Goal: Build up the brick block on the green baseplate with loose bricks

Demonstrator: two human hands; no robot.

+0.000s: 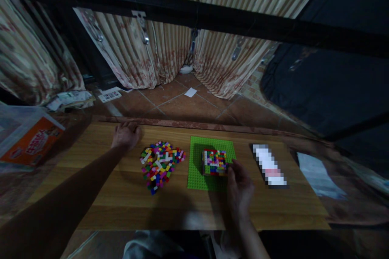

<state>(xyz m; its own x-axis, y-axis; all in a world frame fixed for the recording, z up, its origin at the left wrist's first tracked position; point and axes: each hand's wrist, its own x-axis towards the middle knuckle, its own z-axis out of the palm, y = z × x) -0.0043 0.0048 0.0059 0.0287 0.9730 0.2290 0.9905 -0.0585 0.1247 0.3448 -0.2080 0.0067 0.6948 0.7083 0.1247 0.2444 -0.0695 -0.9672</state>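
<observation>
A green baseplate [197, 162] lies on the wooden table [121, 206] with a block of stacked coloured bricks [214, 162] built on it. My right hand [238, 184] rests at the near right corner of that block, fingers curled against its side. A loose pile of small coloured bricks [160, 164] lies left of the plate. My left hand [125, 135] lies palm down near the table's far edge, left of the pile, fingers bent and holding nothing that shows.
A blurred flat object [269, 165] lies right of the plate. An orange box [32, 141] sits off the table's left end. Beyond the table are tiled floor [185, 105], curtains [142, 48] and a dark bar [194, 12].
</observation>
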